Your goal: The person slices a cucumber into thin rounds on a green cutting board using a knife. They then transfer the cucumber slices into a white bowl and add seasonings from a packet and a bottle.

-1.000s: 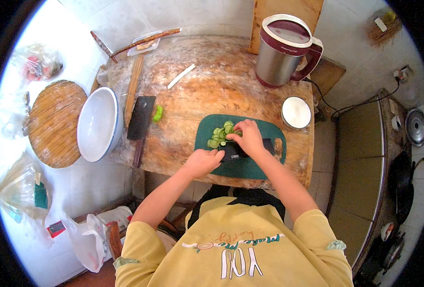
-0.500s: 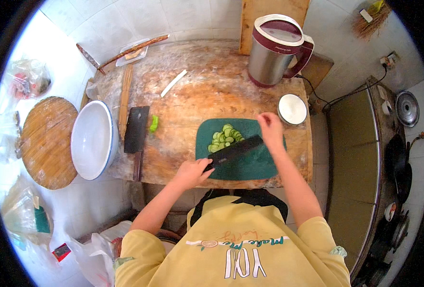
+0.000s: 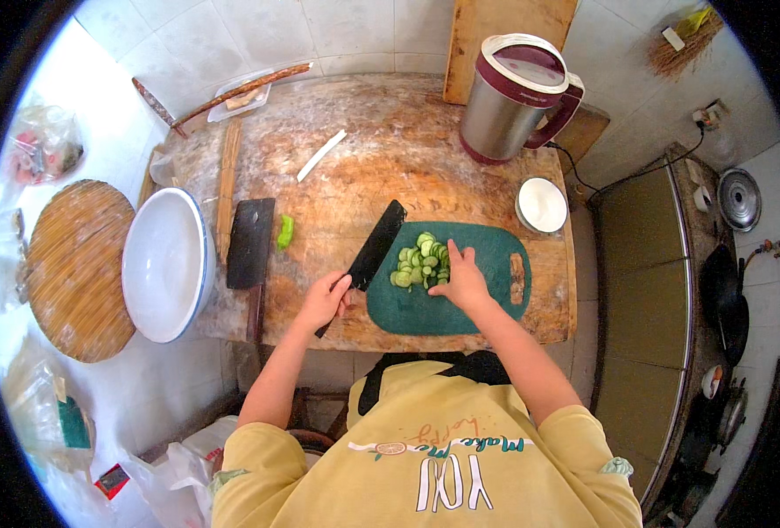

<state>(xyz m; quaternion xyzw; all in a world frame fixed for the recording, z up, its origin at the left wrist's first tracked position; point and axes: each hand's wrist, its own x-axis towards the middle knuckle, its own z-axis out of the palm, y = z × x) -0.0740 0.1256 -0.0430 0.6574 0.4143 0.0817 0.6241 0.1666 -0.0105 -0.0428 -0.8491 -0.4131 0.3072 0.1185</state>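
Observation:
My left hand (image 3: 324,303) grips a black-bladed kitchen knife (image 3: 378,245) by its handle. The blade points up and away, along the left edge of the green cutting board (image 3: 460,319). On the board lies a pile of cucumber slices (image 3: 418,261). My right hand (image 3: 462,280) is at the right side of this pile, thumb and fingers spread apart, fingertips at the slices; whether any are pinched is hidden. A dark cleaver (image 3: 251,244) lies flat to the left, with a piece of green pepper (image 3: 285,232) beside it.
A soy milk maker (image 3: 513,101) stands at the back right, its cord trailing right. A white bowl (image 3: 542,204) sits near the table's right edge. At the left are a large white basin (image 3: 165,264) and a round wooden board (image 3: 82,268). A white strip (image 3: 322,155) lies on the wooden table (image 3: 355,114).
My left hand has swung the knife off the slices to the board's left edge. My right hand has come down and left from the board's upper right corner to the slices.

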